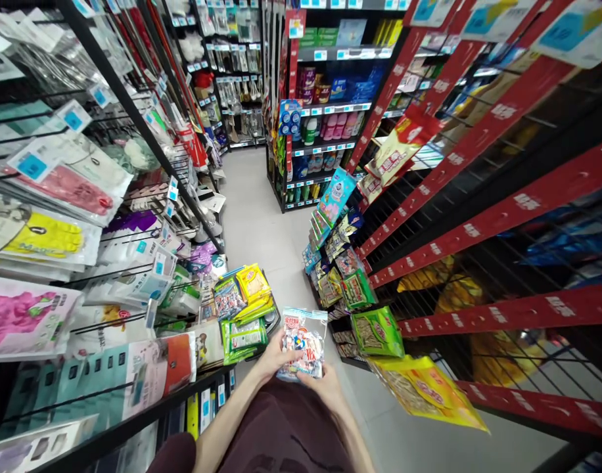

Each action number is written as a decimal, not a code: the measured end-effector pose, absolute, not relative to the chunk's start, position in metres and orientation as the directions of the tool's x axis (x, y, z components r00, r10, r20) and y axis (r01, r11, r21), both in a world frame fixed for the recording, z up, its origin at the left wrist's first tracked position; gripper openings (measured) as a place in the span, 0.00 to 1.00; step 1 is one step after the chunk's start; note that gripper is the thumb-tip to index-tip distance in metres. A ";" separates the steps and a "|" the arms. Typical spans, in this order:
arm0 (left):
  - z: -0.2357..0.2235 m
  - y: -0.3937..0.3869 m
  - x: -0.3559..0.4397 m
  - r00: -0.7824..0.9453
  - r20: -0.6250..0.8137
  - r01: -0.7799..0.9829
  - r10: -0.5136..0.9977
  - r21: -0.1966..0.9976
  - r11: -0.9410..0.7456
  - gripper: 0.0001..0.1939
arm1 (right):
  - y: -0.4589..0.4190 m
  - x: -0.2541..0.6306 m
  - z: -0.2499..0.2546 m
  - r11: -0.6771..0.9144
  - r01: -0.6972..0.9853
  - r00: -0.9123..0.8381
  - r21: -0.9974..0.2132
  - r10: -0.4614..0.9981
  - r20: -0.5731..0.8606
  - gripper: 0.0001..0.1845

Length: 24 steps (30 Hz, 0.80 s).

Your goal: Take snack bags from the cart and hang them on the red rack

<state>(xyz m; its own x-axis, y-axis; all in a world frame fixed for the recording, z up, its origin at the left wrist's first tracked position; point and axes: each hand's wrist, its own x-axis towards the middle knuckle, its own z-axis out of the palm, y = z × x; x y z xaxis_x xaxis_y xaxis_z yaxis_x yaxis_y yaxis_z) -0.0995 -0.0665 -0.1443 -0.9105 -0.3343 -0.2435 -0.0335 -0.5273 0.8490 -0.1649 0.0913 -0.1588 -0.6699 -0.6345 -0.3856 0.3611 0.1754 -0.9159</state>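
Observation:
Between my two hands is a clear bag of wrapped candies (305,338) with red and blue print, held upright in front of my lap. My left hand (275,355) grips its left edge, thumb lying across the front. Its lower right corner is pinched by my right hand (323,384), thumb on the front. The fingers behind the bag are hidden. Just left of my left hand, a dark basket (271,322) carries yellow snack packs (254,286), dark candy packs (229,299) and green packs (244,336).
Hanging snack bags run along the right rack, among them a green pack (377,330) and a yellow pack (429,391) jutting into the aisle. Packaged gloves (45,236) hang on the left rack. A grey floor (254,203) leads to shelves of bottles (335,128).

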 end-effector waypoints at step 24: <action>-0.116 0.074 -0.162 -0.858 -0.382 -0.050 -0.342 0.726 -0.686 0.26 | 0.201 -0.249 -0.151 0.025 0.300 -0.883 -0.954 -0.370 -0.287 0.26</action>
